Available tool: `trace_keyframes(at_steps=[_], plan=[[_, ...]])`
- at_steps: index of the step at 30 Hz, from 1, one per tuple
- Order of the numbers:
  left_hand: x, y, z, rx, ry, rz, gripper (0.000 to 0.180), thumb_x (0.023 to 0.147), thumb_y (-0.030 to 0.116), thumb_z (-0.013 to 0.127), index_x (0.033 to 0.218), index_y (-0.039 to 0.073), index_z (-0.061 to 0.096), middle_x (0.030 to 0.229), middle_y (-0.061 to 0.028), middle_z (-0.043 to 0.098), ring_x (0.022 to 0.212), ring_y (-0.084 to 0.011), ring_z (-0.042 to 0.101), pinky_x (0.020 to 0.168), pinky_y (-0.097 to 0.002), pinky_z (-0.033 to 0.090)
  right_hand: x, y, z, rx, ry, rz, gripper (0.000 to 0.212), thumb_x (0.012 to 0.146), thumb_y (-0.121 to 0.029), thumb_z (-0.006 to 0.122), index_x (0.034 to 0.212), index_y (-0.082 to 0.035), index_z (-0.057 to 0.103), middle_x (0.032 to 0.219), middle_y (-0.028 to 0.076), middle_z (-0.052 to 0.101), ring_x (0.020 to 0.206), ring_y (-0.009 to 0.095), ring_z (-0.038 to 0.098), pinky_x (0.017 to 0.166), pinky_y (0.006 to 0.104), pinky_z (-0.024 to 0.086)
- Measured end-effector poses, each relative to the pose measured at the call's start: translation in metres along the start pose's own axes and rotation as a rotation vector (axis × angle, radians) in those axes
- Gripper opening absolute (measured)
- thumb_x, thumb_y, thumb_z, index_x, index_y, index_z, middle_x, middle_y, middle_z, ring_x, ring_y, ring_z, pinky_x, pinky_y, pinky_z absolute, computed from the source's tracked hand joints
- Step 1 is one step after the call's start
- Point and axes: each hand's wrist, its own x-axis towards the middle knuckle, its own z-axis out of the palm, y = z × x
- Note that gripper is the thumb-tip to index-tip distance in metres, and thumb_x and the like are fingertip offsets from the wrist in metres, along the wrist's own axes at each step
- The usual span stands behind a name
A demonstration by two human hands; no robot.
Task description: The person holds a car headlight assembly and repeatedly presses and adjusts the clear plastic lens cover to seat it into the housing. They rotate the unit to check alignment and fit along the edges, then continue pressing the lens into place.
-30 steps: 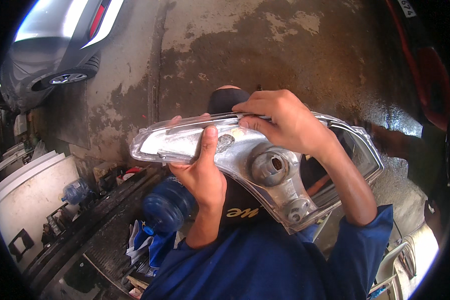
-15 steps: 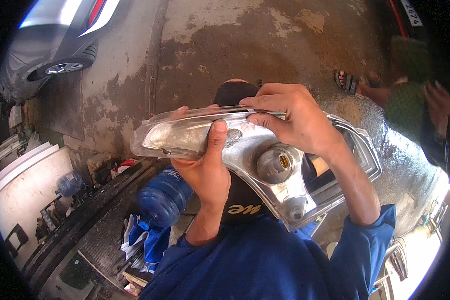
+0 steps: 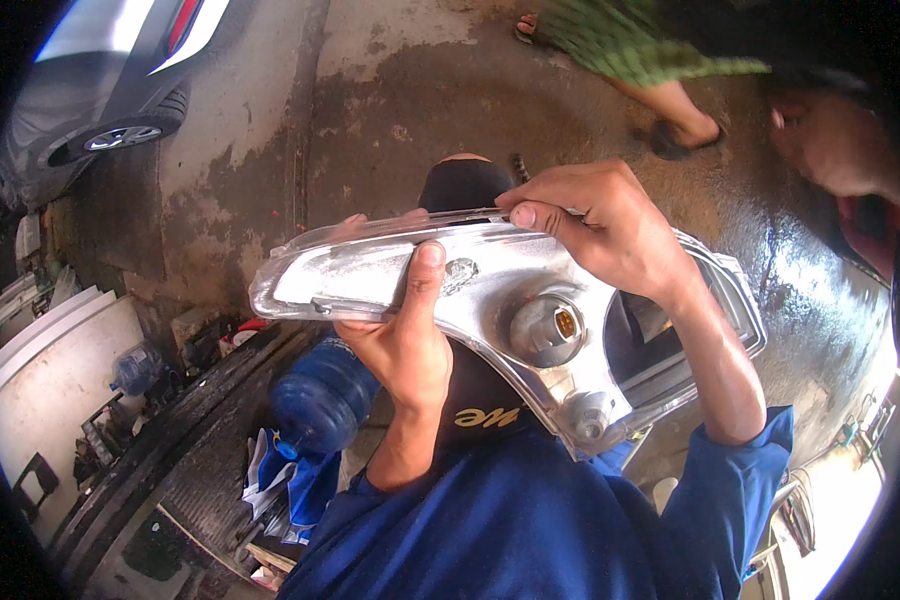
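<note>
Headlight (image 3: 490, 285), far side hidden
It is clasped by the left hand (image 3: 405, 350), top edge pinched by the arched right hand (image 3: 610, 235).

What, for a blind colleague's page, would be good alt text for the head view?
Someone's left hand grips a silvery headlight, while the right hand pinches its top edge. A grey car stands upper left, another person upper right.

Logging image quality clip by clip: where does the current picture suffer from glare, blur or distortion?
Head view: glare on the floor at right, washed-out white near the lower right rim; head view: the other person's green garment looks blurred, while the silver lamp housing is clearer; head view: fisheye curvature toward the rim, black corners.
</note>
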Motion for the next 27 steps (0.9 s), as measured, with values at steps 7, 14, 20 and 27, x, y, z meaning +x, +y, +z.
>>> trace_keyframes(at_steps=[7, 14, 20, 27], plan=[[0.000, 0.005, 0.002, 0.061, -0.010, -0.023, 0.058, 0.090, -0.001, 0.076, 0.140, -0.006, 0.045, 0.116, -0.0180, 0.070, 0.105, -0.0186, 0.066, 0.096, -0.0321, 0.053, -0.002, 0.002, 0.006, 0.010, 0.072, 0.040, 0.020, 0.093, -0.017, 0.072, 0.100, 0.001, 0.077, 0.087, 0.017, 0.075, 0.080, 0.031, 0.073, 0.071, 0.0401, 0.056], [0.001, 0.004, 0.000, 0.049, -0.022, -0.015, 0.057, 0.091, 0.000, 0.075, 0.140, -0.006, 0.045, 0.116, -0.0179, 0.069, 0.105, -0.0181, 0.066, 0.094, -0.0316, 0.054, -0.001, -0.003, 0.008, -0.014, 0.127, 0.041, 0.019, 0.094, -0.016, 0.072, 0.098, 0.002, 0.077, 0.085, 0.017, 0.074, 0.073, 0.030, 0.073, 0.065, 0.0382, 0.055], [0.001, 0.003, -0.001, 0.080, -0.012, 0.002, 0.056, 0.091, -0.001, 0.075, 0.138, -0.008, 0.045, 0.116, -0.0183, 0.068, 0.104, -0.0194, 0.066, 0.093, -0.0324, 0.054, -0.004, -0.003, 0.015, -0.009, 0.157, 0.046, 0.013, 0.091, -0.010, 0.071, 0.094, 0.003, 0.072, 0.082, 0.020, 0.069, 0.076, 0.040, 0.068, 0.066, 0.0435, 0.054], [0.008, -0.001, 0.005, 0.073, -0.011, 0.062, 0.056, 0.090, -0.002, 0.076, 0.137, -0.009, 0.045, 0.115, -0.0188, 0.068, 0.105, -0.0216, 0.066, 0.095, -0.0343, 0.053, -0.008, -0.002, 0.016, -0.096, 0.189, -0.039, 0.015, 0.093, -0.009, 0.068, 0.104, 0.001, 0.071, 0.090, 0.020, 0.069, 0.080, 0.041, 0.068, 0.068, 0.0458, 0.054]])
